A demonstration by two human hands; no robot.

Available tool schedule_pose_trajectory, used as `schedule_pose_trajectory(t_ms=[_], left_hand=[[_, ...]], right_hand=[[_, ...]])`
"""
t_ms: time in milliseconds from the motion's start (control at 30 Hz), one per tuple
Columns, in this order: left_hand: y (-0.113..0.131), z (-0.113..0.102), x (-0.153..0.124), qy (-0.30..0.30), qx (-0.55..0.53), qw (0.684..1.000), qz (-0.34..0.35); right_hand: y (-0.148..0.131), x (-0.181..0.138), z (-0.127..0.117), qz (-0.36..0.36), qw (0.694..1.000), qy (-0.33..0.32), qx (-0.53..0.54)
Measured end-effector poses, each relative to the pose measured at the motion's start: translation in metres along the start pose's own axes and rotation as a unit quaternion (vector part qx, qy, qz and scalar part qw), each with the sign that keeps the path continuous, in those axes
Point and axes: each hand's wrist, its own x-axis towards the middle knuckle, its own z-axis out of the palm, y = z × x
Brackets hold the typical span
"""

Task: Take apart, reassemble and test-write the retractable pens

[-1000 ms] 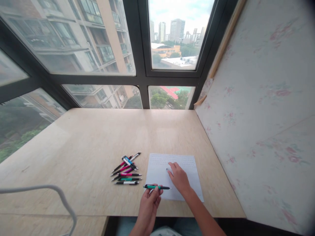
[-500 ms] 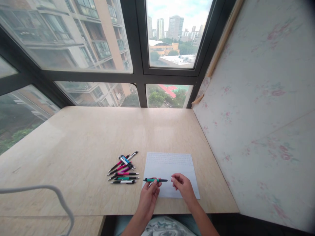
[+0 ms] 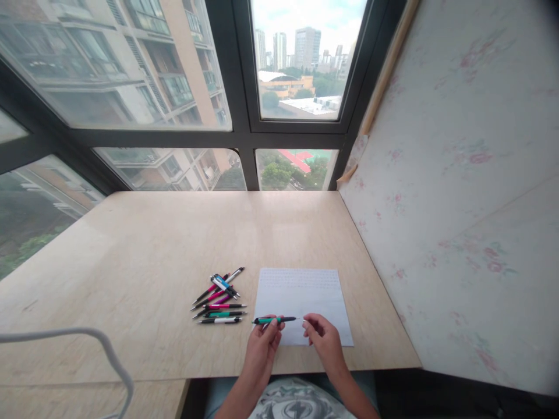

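Observation:
A green and black ballpoint pen [image 3: 274,320] lies level in my left hand [image 3: 265,338], gripped between thumb and fingers above the paper. At its right end a thin bare refill point sticks out, with no silver cone around it. My right hand [image 3: 322,336] is just right of that point, thumb and forefinger pinched on a small silvery pen tip [image 3: 304,320], mostly hidden by the fingers. Beneath both hands rests a white sheet of paper [image 3: 301,299] with rows of handwriting along its top.
Left of the paper lie several pens, among them a blue and white pen [image 3: 223,286] on a crossed heap and a white and black pen [image 3: 222,320] in front. A grey cable [image 3: 98,343] curves over the table [image 3: 152,250] at left. A papered wall [image 3: 458,221] bounds the right.
The view has shifted slightly. My left hand still holds the pen level, and my right hand stays pinched close to the refill point, its fingers turned a little downward.

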Motion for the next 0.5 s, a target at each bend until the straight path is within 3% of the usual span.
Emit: schedule_pose_trajectory(t_ms=[267,500], left_hand=[[-0.0056,-0.0025,-0.0052,-0.011,0.016,1.000,-0.013],[0.0002,-0.0025,-0.0062,-0.031,0.030,0.999,-0.002]], right_hand=[[0.0035,-0.0054,-0.0018,0.016,1.000,-0.005,0.026],[0.0054,-0.0043,-0.0051,-0.013,1.000,-0.026,-0.002]])
